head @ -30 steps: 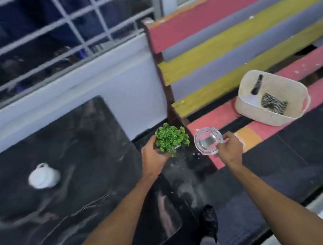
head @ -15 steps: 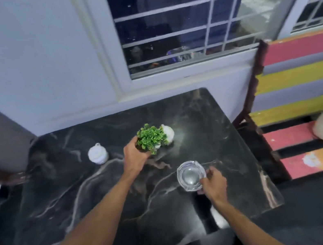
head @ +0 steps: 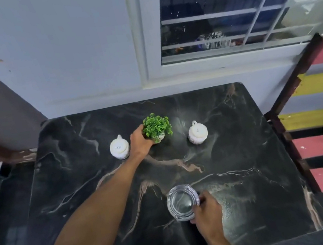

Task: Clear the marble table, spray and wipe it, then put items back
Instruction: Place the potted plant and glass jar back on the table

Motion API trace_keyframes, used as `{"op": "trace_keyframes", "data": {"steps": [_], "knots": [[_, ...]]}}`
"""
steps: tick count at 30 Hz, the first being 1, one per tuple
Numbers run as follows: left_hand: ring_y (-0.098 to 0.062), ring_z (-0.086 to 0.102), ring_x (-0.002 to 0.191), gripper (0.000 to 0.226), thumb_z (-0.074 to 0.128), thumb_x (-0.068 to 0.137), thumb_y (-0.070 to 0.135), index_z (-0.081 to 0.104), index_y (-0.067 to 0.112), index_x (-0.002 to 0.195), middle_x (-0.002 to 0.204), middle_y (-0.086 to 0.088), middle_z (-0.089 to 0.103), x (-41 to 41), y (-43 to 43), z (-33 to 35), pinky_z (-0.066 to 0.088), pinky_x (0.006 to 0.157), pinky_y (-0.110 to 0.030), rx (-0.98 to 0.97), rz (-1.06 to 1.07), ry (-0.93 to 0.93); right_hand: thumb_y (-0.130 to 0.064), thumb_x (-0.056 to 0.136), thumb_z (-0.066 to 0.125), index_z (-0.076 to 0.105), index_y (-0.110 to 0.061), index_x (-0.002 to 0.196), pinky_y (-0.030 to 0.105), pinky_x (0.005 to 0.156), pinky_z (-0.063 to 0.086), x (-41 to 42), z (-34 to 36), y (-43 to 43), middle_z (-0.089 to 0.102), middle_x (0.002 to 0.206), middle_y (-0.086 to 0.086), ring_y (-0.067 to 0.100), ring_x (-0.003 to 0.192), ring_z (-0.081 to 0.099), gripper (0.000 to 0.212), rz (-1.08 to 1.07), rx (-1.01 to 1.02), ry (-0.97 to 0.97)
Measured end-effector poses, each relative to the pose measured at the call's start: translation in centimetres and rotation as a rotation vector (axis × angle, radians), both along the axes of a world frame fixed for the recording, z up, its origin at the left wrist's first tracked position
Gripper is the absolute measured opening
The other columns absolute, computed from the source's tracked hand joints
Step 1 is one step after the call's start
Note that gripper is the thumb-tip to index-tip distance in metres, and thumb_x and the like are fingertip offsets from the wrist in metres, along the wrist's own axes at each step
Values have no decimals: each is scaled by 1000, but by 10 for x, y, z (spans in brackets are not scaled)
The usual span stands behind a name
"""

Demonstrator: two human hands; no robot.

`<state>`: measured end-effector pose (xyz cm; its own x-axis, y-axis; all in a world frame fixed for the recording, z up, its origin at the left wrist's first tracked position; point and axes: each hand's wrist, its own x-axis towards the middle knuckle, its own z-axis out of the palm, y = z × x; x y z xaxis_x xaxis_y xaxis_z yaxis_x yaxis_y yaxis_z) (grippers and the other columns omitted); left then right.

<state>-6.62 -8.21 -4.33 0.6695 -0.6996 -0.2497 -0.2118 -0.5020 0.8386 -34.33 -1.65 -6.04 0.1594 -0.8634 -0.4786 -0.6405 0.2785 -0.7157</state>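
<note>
The step in hand looked like the last one, putting items back. The marble table (head: 247, 150) already carried two white jars, one (head: 119, 148) toward 11 o'clock and the other (head: 197, 132) toward 1 o'clock of its middle. The left hand (head: 139, 142) was wrapped round the small pot of the green plant (head: 157, 126) at 12 o'clock, between the jars and apart from both. Whether the pot's base sat on the marble could not be told. The right hand (head: 206, 209) pinched the rim of the clear glass dish (head: 183, 202) from its 4 o'clock side, with the dish low over or on the table toward 6 o'clock, near the front edge.

The next move probably called for settling both things flat and then letting the fingers go. The plant needed to stay upright and centred between the jars. The dish, being heavy glass on stone, wanted a gentle set-down, not a drop.
</note>
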Motion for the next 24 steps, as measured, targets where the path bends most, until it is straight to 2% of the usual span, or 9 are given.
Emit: {"op": "trace_keyframes", "data": {"steps": [2,4,7,11,15,20,22,24], "knots": [[-24,72,120,67,100,72,9,73,7,133,125,-12,80,3,-2,-1,52,102,-27,-4,14,20,6,86,59,59,-17,82,53,67,60,3,-1,2,69,80,3,27,77,70,23,0,14,0],[-27,72,123,69,100,72,8,72,6,134,128,-13,79,7,-5,-1,53,112,-37,5,21,20,6,85,60,60,-18,82,51,66,61,6,-3,2,69,79,3,26,76,70,24,-5,22,4],[-31,69,128,71,99,74,7,69,4,138,132,-15,77,12,-11,-2,51,117,-45,16,34,27,5,85,61,58,-20,81,49,64,61,9,-5,2,69,78,1,26,72,71,26,2,14,13],[-30,69,129,76,99,73,5,67,3,142,133,-15,76,18,-17,-2,50,117,-41,10,51,53,4,86,62,58,-20,78,48,58,60,15,-6,-1,69,72,2,24,62,70,26,-7,-10,26],[-28,68,130,76,99,74,4,66,3,143,135,-15,75,22,-21,-2,50,117,-38,4,45,65,6,85,64,57,-16,76,47,52,59,20,-3,-3,65,71,4,23,61,68,24,-22,-27,22],[-27,68,129,72,99,75,6,67,4,140,134,-14,75,23,-22,-3,48,111,-29,-1,37,62,6,84,65,56,-16,76,46,51,59,24,-3,-5,66,72,9,26,60,70,25,-20,-16,32],[-27,67,129,72,99,75,8,67,5,139,134,-13,76,23,-23,-3,47,114,-31,2,37,62,6,83,65,57,-15,77,48,54,60,25,-4,-6,66,74,10,28,63,70,23,-23,-10,29],[-26,66,130,72,99,75,8,67,5,140,135,-13,75,23,-23,-4,47,119,-38,6,39,66,5,83,67,58,-14,79,48,55,60,26,-5,-6,66,77,10,28,65,69,21,-8,-11,29]]}}
